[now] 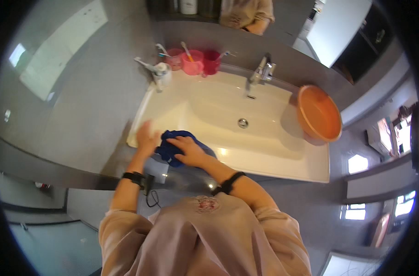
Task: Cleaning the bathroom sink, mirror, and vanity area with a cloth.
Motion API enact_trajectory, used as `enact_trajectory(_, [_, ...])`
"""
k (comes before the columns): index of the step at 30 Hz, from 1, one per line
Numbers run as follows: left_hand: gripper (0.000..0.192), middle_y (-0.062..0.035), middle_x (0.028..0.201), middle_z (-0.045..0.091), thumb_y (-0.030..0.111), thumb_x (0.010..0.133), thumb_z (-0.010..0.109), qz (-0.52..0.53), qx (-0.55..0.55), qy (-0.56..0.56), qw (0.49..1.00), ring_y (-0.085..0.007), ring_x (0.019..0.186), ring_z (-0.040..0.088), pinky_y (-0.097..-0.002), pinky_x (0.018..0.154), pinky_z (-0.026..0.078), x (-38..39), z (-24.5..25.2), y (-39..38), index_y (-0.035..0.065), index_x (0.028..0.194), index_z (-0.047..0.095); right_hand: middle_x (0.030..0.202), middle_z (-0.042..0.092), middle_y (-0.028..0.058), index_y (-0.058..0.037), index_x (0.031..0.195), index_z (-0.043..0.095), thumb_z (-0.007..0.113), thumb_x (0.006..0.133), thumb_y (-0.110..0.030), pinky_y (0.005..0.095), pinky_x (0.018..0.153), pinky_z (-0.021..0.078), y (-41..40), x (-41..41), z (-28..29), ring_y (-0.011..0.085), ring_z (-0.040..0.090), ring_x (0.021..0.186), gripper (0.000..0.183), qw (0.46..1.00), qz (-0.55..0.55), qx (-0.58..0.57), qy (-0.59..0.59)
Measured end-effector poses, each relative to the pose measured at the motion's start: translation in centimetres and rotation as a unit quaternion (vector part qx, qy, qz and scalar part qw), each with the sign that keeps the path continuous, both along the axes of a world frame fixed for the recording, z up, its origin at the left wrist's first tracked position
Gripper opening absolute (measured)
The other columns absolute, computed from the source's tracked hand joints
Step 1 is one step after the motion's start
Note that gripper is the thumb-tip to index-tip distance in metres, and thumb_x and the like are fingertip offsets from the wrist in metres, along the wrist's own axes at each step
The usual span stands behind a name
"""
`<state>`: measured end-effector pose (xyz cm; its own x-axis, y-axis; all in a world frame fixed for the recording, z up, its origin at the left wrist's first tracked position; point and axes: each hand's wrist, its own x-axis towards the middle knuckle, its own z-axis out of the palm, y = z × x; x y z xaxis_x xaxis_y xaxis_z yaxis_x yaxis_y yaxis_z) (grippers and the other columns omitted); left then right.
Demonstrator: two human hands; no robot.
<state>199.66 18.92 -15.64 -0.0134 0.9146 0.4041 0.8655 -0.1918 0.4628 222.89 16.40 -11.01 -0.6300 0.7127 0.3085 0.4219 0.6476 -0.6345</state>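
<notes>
A dark blue cloth (173,153) lies bunched over the near left rim of the cream washbasin (209,134). My right hand (190,151) rests on top of the cloth with its fingers spread. Just left of the cloth is my left hand (147,138), blurred, its fingers apart and nothing seen in it. Whether the left hand touches the cloth's edge cannot be told. A blue-grey surface shows along the cloth's right side; what it belongs to is unclear.
An orange plastic basin (320,114) leans on the washbasin's right edge. At the back stand a chrome faucet (262,70), a pink cup (193,62) and a dark red cup (211,63) with toothbrushes, and a white cup (163,76) at the back left corner. A mirror hangs behind.
</notes>
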Motion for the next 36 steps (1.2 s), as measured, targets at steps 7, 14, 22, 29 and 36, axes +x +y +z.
enact_trajectory(7, [0.053,-0.0139,0.133,0.037,0.056,0.072,0.058,-0.199,-0.082,0.134,0.967,-0.0458,0.13,0.01,-0.0728,0.093,0.01,16.1,3.0,-8.3,0.0226,0.114,0.059,0.107,0.057,0.0155,-0.0064,0.108,0.056,0.056,0.08,-0.009,0.0389,0.088,0.0418,-2.7,13.9,-0.5,0.0317,0.052,0.102,0.029,0.948,-0.315,0.018,0.035])
enact_trajectory(14, [0.029,-0.0007,0.113,0.052,0.036,0.075,0.06,-0.192,0.012,0.144,0.971,-0.034,0.114,0.039,-0.0491,0.09,0.035,11.3,3.3,-5.6,0.0211,0.099,0.066,0.108,0.053,0.024,0.0025,0.103,0.054,0.053,0.078,-0.011,0.0449,0.088,0.0394,-5.3,21.5,-4.4,0.0393,0.047,0.102,0.029,0.902,-0.43,-0.02,0.014])
enact_trajectory(22, [0.03,-0.0033,0.116,0.051,0.021,0.074,0.063,-0.022,-0.048,0.128,0.99,-0.0349,0.107,0.042,-0.0456,0.092,0.034,1.0,3.5,-3.7,0.0153,0.103,0.063,0.111,0.051,0.026,0.0038,0.096,0.057,0.052,0.077,-0.011,0.0454,0.089,0.0393,-5.5,19.4,-2.9,0.0399,0.047,0.103,0.025,0.911,-0.406,0.03,-0.062])
enact_trajectory(29, [0.033,-0.0054,0.108,0.053,0.005,0.061,0.063,-0.137,-0.014,0.07,0.988,-0.0322,0.099,0.046,-0.0393,0.084,0.04,7.0,3.3,-2.6,0.0123,0.092,0.063,0.108,0.054,0.0256,0.0034,0.089,0.06,0.052,0.076,-0.01,0.0451,0.087,0.04,-5.4,19.6,-3.0,0.0394,0.049,0.1,0.02,0.911,-0.401,0.013,-0.094])
enact_trajectory(36, [0.041,-0.0127,0.111,0.05,0.006,0.067,0.057,0.1,-0.058,0.203,0.972,-0.0321,0.107,0.045,-0.0435,0.087,0.039,1.4,5.3,0.0,0.0079,0.108,0.055,0.099,0.057,0.0234,0.0025,0.085,0.059,0.051,0.074,-0.007,0.0446,0.082,0.0417,-5.2,19.4,-3.4,0.0378,0.051,0.092,0.017,0.914,-0.397,0.046,-0.072])
